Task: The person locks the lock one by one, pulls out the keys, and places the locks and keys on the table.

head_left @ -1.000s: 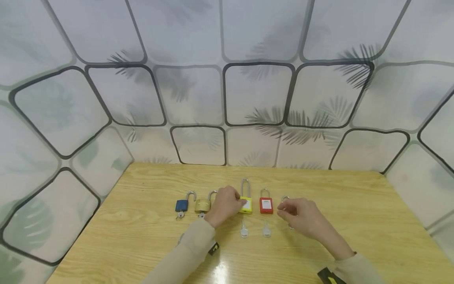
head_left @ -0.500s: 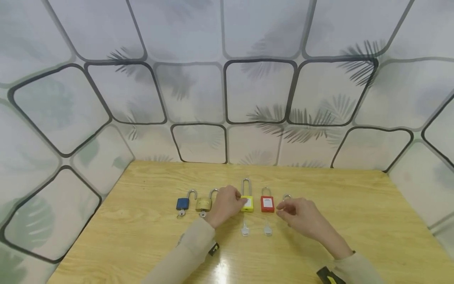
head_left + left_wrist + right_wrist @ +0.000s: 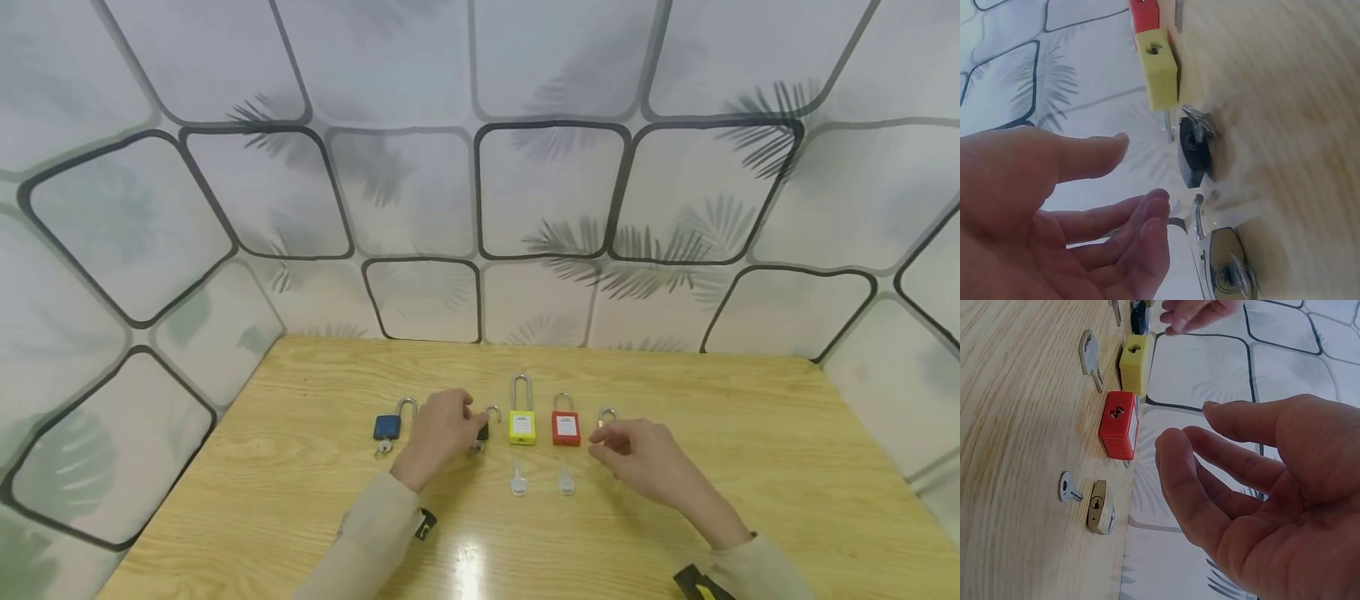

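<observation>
Several padlocks stand in a row: blue (image 3: 387,427), black (image 3: 1194,153), yellow (image 3: 522,427), red (image 3: 566,428) and a small brass one (image 3: 1101,508) at the right. A larger brass padlock (image 3: 1225,259) shows in the left wrist view, its key in it; the head view has it behind the left hand. My left hand (image 3: 441,433) hovers over the brass and black padlocks, thumb and fingers apart, holding nothing. Beside the small brass padlock my right hand (image 3: 643,458) hangs with relaxed, bent fingers and a gap to the thumb, also holding nothing.
Loose keys lie before the yellow padlock (image 3: 518,479), the red padlock (image 3: 566,479) and the small brass one (image 3: 1068,486). Behind the wooden table (image 3: 300,483) stands a patterned wall covering (image 3: 547,192).
My left hand has moved left, off the yellow padlock, uncovering the black one and covering the larger brass one. The right hand has barely moved.
</observation>
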Demonstrator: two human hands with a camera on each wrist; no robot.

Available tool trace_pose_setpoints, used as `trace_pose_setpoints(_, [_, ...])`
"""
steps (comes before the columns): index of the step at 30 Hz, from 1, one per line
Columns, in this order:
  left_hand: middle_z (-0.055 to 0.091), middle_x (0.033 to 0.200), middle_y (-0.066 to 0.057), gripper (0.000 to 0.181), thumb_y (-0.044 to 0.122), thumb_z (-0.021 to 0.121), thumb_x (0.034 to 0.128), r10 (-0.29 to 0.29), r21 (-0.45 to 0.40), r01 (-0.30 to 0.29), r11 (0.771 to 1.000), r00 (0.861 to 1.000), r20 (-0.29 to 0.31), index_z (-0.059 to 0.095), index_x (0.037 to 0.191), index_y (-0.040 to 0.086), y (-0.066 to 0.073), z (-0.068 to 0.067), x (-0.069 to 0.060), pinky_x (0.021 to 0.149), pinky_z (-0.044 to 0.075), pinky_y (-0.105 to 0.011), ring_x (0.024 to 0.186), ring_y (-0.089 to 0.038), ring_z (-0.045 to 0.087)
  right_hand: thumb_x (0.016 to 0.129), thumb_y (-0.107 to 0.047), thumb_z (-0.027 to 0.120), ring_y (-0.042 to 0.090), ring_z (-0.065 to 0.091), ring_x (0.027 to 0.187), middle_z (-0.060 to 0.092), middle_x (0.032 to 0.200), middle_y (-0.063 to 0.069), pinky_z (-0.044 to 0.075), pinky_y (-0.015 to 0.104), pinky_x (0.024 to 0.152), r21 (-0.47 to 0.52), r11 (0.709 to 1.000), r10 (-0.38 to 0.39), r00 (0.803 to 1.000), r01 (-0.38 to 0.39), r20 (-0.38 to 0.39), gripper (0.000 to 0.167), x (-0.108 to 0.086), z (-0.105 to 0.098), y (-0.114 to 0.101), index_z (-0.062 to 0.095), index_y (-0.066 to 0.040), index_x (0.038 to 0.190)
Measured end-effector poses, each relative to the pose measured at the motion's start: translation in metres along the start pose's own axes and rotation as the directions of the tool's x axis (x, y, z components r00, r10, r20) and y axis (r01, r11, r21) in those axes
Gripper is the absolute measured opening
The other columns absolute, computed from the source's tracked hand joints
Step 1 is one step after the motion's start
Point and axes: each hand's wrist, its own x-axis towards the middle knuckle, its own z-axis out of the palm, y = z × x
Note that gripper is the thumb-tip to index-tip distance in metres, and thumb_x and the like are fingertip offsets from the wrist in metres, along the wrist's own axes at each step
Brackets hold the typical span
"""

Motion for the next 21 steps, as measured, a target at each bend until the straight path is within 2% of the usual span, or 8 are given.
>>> trace_pose_setpoints(3, [0.072, 0.083, -0.012, 0.034, 0.027, 0.075, 0.0939, -0.007, 0.077, 0.005, 0.997, 1.0, 0.028, 0.072, 0.102, -0.005, -0.003, 0.003, -0.003, 0.049, 0.042, -0.023, 0.056, -0.01, 0.052, 0.096, -0.021, 0.071, 0.007, 0.061, 0.067, 0.075, 0.087, 0.001, 0.05, 0.024, 0.062, 0.004, 1.0, 0.0, 1.0, 0.0, 0.001, 0.019, -0.001, 0.0, 0.002, 0.075, -0.007, 0.108])
trace_pose_setpoints(7, [0.049, 0.063, -0.002, 0.039, 0.035, 0.079, 0.0908, 0.041, 0.176, -0.043, 0.983, 0.999, 0.012, 0.061, 0.075, 0.005, -0.005, 0.012, -0.005, 0.044, 0.028, -0.021, 0.052, -0.01, 0.037, 0.095, -0.019, 0.071, 0.008, 0.061, 0.066, 0.075, 0.087, 0.002, 0.05, 0.023, 0.06, 0.013, 1.0, 0.011, 1.0, -0.011, 0.008, 0.019, -0.002, 0.002, 0.002, 0.075, -0.005, 0.108])
trace_pose_setpoints(10, [0.047, 0.064, 0.0, 0.042, 0.039, 0.082, 0.0871, 0.079, 0.267, -0.072, 0.961, 0.997, -0.017, 0.057, 0.073, 0.007, -0.006, 0.018, -0.007, 0.043, 0.031, -0.021, 0.053, -0.011, 0.041, 0.095, -0.018, 0.07, 0.008, 0.061, 0.067, 0.074, 0.087, 0.003, 0.051, 0.023, 0.061, 0.021, 0.999, 0.025, 1.0, -0.025, 0.017, 0.019, -0.002, 0.003, 0.002, 0.075, -0.006, 0.109])
trace_pose_setpoints(13, [0.051, 0.065, -0.001, 0.04, 0.037, 0.083, 0.0862, 0.089, 0.315, -0.074, 0.946, 0.995, -0.034, 0.061, 0.074, 0.006, -0.006, 0.021, -0.009, 0.043, 0.034, -0.022, 0.053, -0.012, 0.044, 0.095, -0.018, 0.07, 0.009, 0.061, 0.067, 0.074, 0.086, 0.002, 0.051, 0.023, 0.061, 0.027, 0.999, 0.035, 0.999, -0.035, 0.028, 0.018, -0.003, 0.004, 0.002, 0.075, -0.006, 0.108])
trace_pose_setpoints(16, [0.053, 0.066, -0.003, 0.037, 0.033, 0.084, 0.0857, 0.09, 0.312, -0.072, 0.947, 0.995, -0.042, 0.062, 0.074, 0.005, -0.006, 0.022, -0.009, 0.043, 0.036, -0.022, 0.053, -0.012, 0.046, 0.096, -0.019, 0.07, 0.008, 0.06, 0.066, 0.074, 0.085, 0.001, 0.05, 0.023, 0.061, 0.023, 0.999, 0.028, 0.999, -0.028, 0.028, 0.016, -0.003, 0.005, 0.004, 0.075, -0.008, 0.107])
trace_pose_setpoints(21, [0.053, 0.066, -0.004, 0.038, 0.027, 0.085, 0.0847, 0.073, 0.258, -0.061, 0.964, 0.997, -0.037, 0.057, 0.069, 0.006, -0.003, 0.021, -0.005, 0.045, 0.036, -0.023, 0.053, -0.014, 0.045, 0.096, -0.02, 0.071, 0.008, 0.06, 0.064, 0.074, 0.085, 0.0, 0.049, 0.023, 0.059, 0.028, 0.999, 0.019, 1.0, -0.019, 0.016, 0.017, -0.001, 0.006, 0.005, 0.075, -0.008, 0.107])
